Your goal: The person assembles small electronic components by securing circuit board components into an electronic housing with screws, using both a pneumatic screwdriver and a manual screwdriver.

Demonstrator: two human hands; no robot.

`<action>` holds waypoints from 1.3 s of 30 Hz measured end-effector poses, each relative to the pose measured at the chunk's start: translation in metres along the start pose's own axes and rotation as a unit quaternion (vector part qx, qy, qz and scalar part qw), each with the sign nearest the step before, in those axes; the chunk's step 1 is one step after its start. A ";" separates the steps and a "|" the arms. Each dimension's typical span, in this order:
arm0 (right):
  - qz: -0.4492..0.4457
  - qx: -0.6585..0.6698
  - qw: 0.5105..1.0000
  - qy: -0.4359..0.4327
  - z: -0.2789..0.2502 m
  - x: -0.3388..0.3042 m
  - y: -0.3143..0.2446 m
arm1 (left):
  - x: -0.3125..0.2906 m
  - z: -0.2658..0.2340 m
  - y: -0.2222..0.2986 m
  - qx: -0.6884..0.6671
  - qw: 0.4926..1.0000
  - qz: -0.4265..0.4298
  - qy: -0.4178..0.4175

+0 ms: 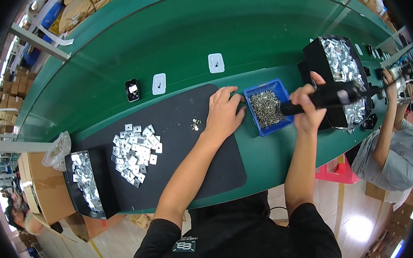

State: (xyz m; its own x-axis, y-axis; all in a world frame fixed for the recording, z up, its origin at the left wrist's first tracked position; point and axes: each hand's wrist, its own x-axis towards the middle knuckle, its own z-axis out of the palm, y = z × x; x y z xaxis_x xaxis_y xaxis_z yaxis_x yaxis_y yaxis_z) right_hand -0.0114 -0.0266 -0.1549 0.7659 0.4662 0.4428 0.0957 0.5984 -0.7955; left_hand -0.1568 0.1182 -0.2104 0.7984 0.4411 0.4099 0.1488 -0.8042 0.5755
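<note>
My right hand [308, 107] is wrapped around a black power screwdriver [333, 94], held level with its narrow end pointing left over a blue bin [251, 117]. Silvery screws [267, 104] fill this bin. Just left of it, my left hand [223, 112] rests palm down at the edge of a dark mat [171, 114], fingers spread and holding nothing. Beside that wrist lie a few small screw-like pieces [196, 123]. Farther left on the mat is a loose pile of square metal plates [137, 150] with holes.
Black boxes of metal plates stand at the right [312, 55] and the left end [107, 184]. A clear bag [60, 152] hangs near the left one. Small white trays [216, 62] lie on the green belt [188, 41]. A co-worker [387, 151] works at far right.
</note>
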 end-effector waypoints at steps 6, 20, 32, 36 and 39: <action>-0.047 0.100 0.993 -0.028 -0.009 -0.003 -0.009 | 0.001 0.001 0.000 0.005 1.000 0.009 0.011; -0.062 0.075 0.995 -0.021 -0.011 -0.002 -0.009 | 0.001 0.004 -0.002 0.008 1.000 0.003 0.006; -0.017 0.057 0.997 0.049 -0.003 -0.002 -0.011 | 0.001 0.001 -0.001 -0.034 0.999 0.005 0.030; -0.023 0.069 0.997 0.035 -0.012 -0.005 -0.007 | -0.003 0.003 0.002 0.004 1.000 0.007 -0.004; -0.020 0.085 0.996 0.033 -0.009 -0.003 -0.009 | 0.001 -0.001 0.005 -0.050 0.997 -0.016 0.049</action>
State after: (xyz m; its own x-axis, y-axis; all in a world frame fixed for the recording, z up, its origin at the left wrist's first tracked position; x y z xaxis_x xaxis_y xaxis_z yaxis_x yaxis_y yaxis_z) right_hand -0.0087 -0.0391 -0.1524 0.8045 0.3994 0.4396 0.0217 0.7198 -0.6938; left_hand -0.1554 0.1153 -0.2068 0.7326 0.5070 0.4542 0.1106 -0.7471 0.6555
